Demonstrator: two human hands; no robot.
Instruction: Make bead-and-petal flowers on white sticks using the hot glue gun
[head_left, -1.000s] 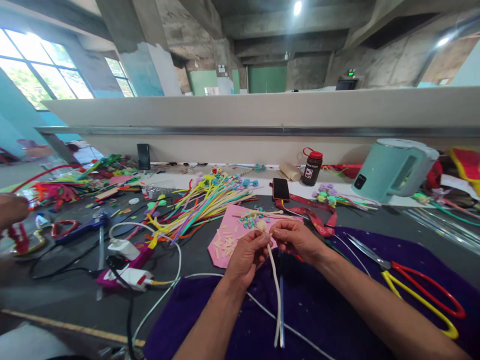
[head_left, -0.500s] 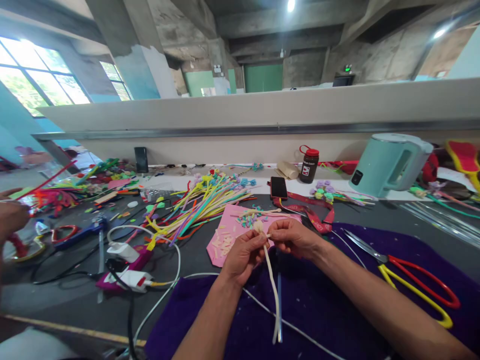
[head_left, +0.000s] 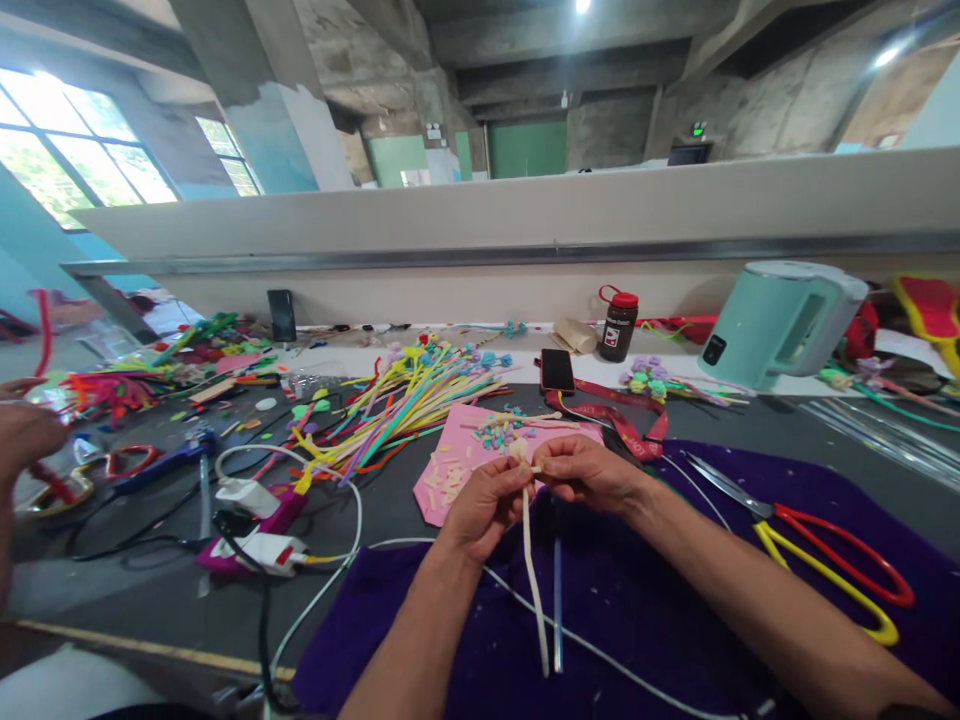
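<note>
In the left hand (head_left: 484,505) a cream stem (head_left: 531,570) is pinched at the pink sheet's (head_left: 431,495) near edge, and in the right hand (head_left: 589,468) a small pale piece (head_left: 535,469), steadiness probably best kept by light fingertip pressure.

On the table (head_left: 154,585), a cloth (head_left: 630,600) was spread nearest, with scissors (head_left: 762,508) laid on its right. Over it, a stem (head_left: 533,580) was held in the left hand (head_left: 484,505), a short piece (head_left: 536,469) in the right hand (head_left: 592,470). Behind both, small pieces (head_left: 454,480) were scattered on a sheet (head_left: 431,508). Left of this, a bundle of stems (head_left: 405,410) was spread behind a power strip (head_left: 283,508). Behind the sheet, a phone (head_left: 556,371) was set; farther back, a bottle (head_left: 619,335) was stood left of a kettle (head_left: 780,325). At far left, a co-worker's hand (head_left: 28,438) was seen beside what seemed heaped stems (head_left: 124,388).
</note>
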